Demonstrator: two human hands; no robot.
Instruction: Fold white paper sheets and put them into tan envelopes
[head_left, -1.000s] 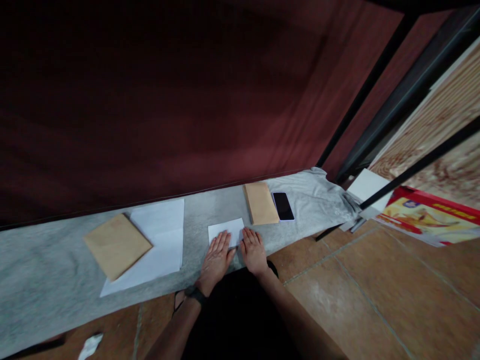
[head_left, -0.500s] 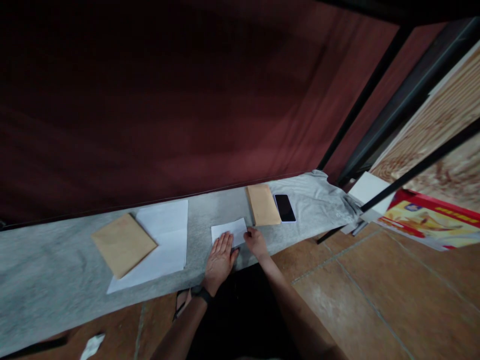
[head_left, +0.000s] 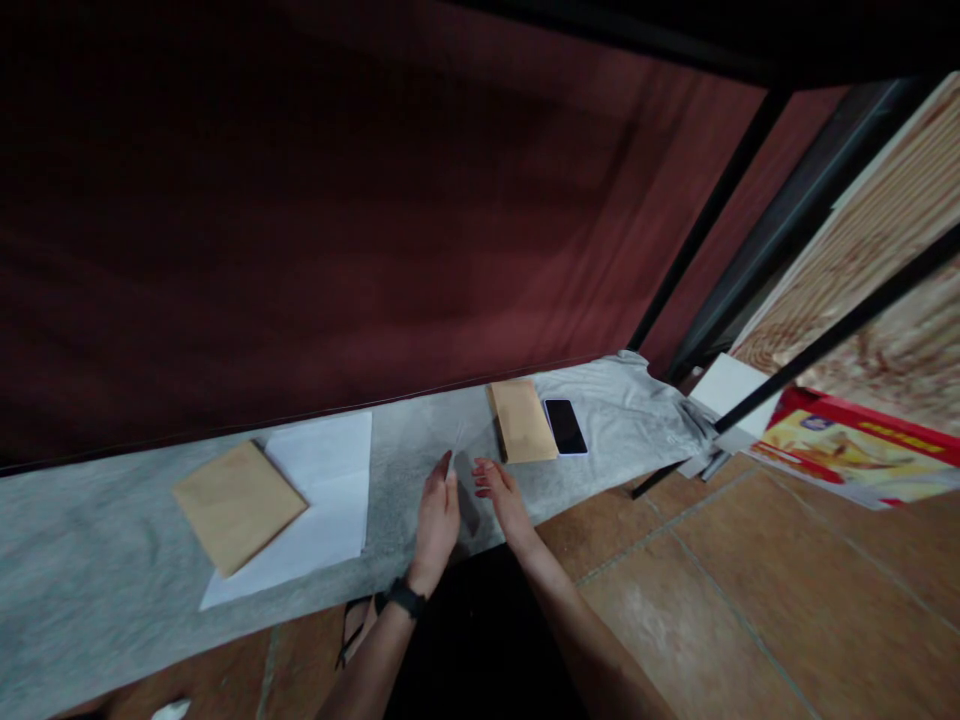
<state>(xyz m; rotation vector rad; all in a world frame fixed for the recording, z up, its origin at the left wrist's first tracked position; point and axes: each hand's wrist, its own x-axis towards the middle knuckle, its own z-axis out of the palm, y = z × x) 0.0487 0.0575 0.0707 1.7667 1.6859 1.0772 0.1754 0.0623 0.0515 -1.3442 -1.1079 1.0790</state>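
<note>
Two hands: your left hand (head_left: 437,522) and your right hand (head_left: 507,502) are over the grey cloth (head_left: 82,560), both to the left of the phone (head_left: 566,427) and nearer to you than it.
Left grip: you pinch the white paper (head_left: 454,450) between thumb and fingers; this hand is the farther of the two from the phone, with a dark watch (head_left: 406,598) on its wrist.
Right fingers: you have them loosely bent and parted, gripping nothing, with a narrow gap between them and the paper.
Paper: it stands up out of your left hand, left of the phone, turned nearly edge-on to you; its lower part is behind your fingers, and you cannot tell how it is folded.
Near packet: one brown packet (head_left: 523,420) lies flat just beside the phone, on its left.
Far packet: another brown packet (head_left: 240,508), set askew, lies well to the left of the phone, partly covering the white sheets (head_left: 330,500).
Red box: a red and yellow box (head_left: 855,450) is well to the right of the phone.
Wall: dark red covering (head_left: 375,270) rises behind the phone.
</note>
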